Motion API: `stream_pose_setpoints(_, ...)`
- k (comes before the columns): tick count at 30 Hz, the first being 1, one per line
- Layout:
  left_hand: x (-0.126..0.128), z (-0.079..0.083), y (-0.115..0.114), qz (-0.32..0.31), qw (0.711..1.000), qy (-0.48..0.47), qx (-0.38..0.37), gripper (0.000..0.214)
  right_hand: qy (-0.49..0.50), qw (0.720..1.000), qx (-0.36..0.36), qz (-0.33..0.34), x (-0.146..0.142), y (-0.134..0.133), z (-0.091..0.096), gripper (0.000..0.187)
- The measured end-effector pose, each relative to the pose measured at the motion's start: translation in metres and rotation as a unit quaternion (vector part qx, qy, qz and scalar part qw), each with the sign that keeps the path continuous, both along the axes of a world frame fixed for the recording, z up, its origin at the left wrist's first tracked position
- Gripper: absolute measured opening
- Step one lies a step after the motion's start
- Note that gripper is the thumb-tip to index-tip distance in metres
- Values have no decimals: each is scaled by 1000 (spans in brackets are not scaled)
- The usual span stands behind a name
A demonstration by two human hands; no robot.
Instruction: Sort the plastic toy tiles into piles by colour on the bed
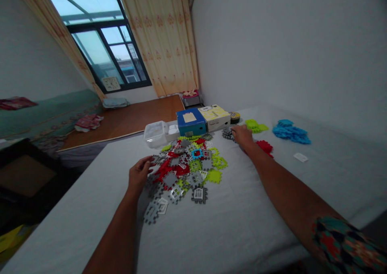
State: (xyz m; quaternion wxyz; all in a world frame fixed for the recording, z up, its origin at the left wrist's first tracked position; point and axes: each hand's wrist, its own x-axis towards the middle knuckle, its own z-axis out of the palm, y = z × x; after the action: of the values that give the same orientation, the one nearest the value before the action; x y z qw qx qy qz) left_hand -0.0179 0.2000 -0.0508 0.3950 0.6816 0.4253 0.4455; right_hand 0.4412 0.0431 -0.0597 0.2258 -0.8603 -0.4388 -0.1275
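Observation:
A heap of flat plastic puzzle tiles point(187, 167), grey, red, lime and one blue, lies in the middle of a white sheet. My left hand point(139, 173) rests at the heap's left edge, fingers curled on a grey tile point(156, 159). My right hand point(242, 136) reaches far forward, fingers down on a small stack of grey tiles point(227, 133). Beside it lie a pile of lime tiles point(255, 125), a red pile point(265, 146) partly behind my wrist, and a blue pile point(290, 131) farther right.
A blue box point(190, 122), a yellow-white box point(215, 117), a clear plastic tub point(156, 133) and a round tin point(235, 116) stand at the sheet's far edge. A white slip point(300, 157) lies at right. Beyond are a wooden floor, curtains and a window.

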Motion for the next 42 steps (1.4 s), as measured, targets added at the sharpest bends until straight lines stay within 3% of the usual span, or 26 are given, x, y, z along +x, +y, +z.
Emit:
stream_pose_setpoints(4, 0, -2, 2, -2, 1000, 10, -3, 44, -34, 999, -9, 19, -32, 0, 14, 35)
stream_pose_setpoints(9, -3, -9, 9, -1, 999, 32, -5, 41, -73, 966, -147, 200, -104, 3, 24, 30)
stream_pose_setpoints(12, -4, -12, 11, 4, 999, 38, -3, 40, -72, 945, -199, 248, -130, 1, 25, 27)
stream_pose_setpoints(17, -5, -15, 13, -2, 998, 55, 3, 42, -59, 963, -149, 218, -126, -2, 20, 25)
stream_pose_setpoints(20, -3, -20, 16, -24, 994, 99, 43, 42, -23, 960, -101, 261, -125, 0, 11, 26)
stream_pose_setpoints(24, 6, -24, 10, -101, 979, 149, 98, 47, -19, 942, -48, 331, -139, 3, -3, 36)
stream_pose_setpoints(29, 17, -20, -7, -187, 934, 233, 195, 47, -1, 933, -62, 355, -150, 5, -12, 45)
stream_pose_setpoints(36, 16, -20, -4, -176, 923, 252, 230, 30, 3, 922, -15, 387, -147, 5, -17, 31)
stream_pose_setpoints(42, 15, -22, -2, -150, 926, 247, 243, 28, -26, 909, 27, 414, -146, 9, -21, 25)
